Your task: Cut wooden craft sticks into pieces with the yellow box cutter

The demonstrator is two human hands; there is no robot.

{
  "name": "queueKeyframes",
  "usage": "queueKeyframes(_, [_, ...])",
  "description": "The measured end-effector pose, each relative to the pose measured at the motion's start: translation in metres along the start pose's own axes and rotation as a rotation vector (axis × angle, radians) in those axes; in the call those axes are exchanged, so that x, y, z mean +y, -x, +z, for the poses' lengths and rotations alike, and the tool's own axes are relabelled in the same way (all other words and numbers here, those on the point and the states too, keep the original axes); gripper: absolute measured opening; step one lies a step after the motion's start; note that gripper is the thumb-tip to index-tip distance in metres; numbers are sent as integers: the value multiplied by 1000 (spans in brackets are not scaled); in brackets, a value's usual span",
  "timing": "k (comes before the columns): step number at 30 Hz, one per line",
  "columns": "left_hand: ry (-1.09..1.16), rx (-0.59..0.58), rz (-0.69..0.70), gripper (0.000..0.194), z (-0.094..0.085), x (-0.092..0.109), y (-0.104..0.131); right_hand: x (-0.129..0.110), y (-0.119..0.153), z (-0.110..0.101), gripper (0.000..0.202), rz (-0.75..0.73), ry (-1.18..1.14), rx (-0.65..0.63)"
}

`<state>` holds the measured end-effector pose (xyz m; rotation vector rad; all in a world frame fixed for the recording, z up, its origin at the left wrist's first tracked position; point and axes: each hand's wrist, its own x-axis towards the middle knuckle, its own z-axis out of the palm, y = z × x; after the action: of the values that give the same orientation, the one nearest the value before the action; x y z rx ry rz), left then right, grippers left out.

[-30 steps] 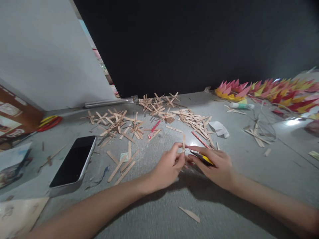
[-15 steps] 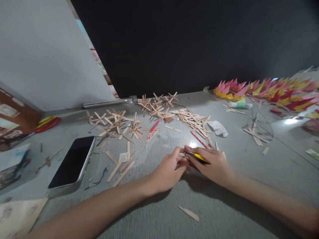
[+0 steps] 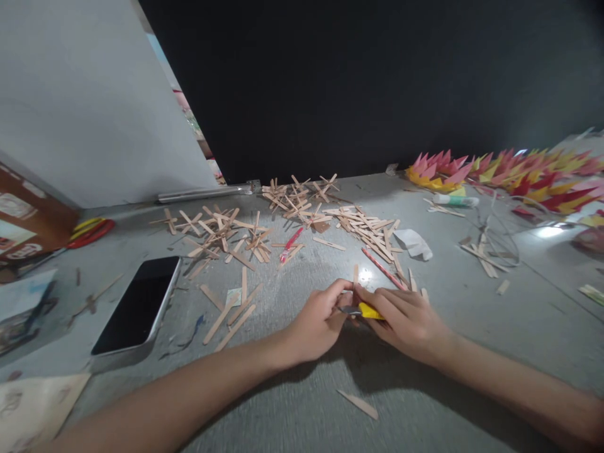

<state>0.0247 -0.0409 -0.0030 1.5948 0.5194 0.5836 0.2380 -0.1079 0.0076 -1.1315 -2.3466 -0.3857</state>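
Observation:
My left hand (image 3: 321, 322) is closed on a wooden craft stick (image 3: 355, 275), whose upper end sticks up between the two hands. My right hand (image 3: 408, 321) grips a yellow utility knife (image 3: 370, 311), its dark blade pointing left toward my left fingers. The fingertips of both hands meet around the stick, and its lower part is hidden. In front of my forearms lies a loose pointed piece of stick (image 3: 358, 404). Just beyond my right hand a red pencil (image 3: 383, 267) rests near other sticks.
Piles of craft sticks (image 3: 363, 229) and crossed-stick shapes (image 3: 219, 233) spread across the grey surface. At left are a phone (image 3: 136, 308) and yellow-red scissors (image 3: 89, 233). Pink and yellow paper flowers (image 3: 438, 171), a glue stick (image 3: 455, 201) and crumpled white paper (image 3: 414, 243) lie at right.
The knife in my right hand has swung lower, its blade now below the stick's top and pointing left. More of the stick's upper end shows. My left hand has barely moved.

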Motion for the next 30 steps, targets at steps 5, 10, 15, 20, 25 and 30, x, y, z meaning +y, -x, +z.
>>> queueKeyframes(5, [67,71,-80,45,0,-4,-7,0,1,3,27,-62,60,4])
queueKeyframes(10, [27,68,-77,46,-2,-5,-7,-2,0,4,24,-66,81,-26])
queueKeyframes(15, [-59,55,-52,44,-4,-3,-6,-3,2,5,24,-78,107,-61])
queueKeyframes(20, [-75,67,-39,43,-2,-3,-5,-3,3,7,24,-99,132,-69])
queueKeyframes(25, [-76,59,-48,42,-2,-5,-6,-2,4,9,24,-105,126,-80])
queueKeyframes(30, [-78,68,-46,41,-1,-5,-7,-2,5,8,24,-98,124,-81])
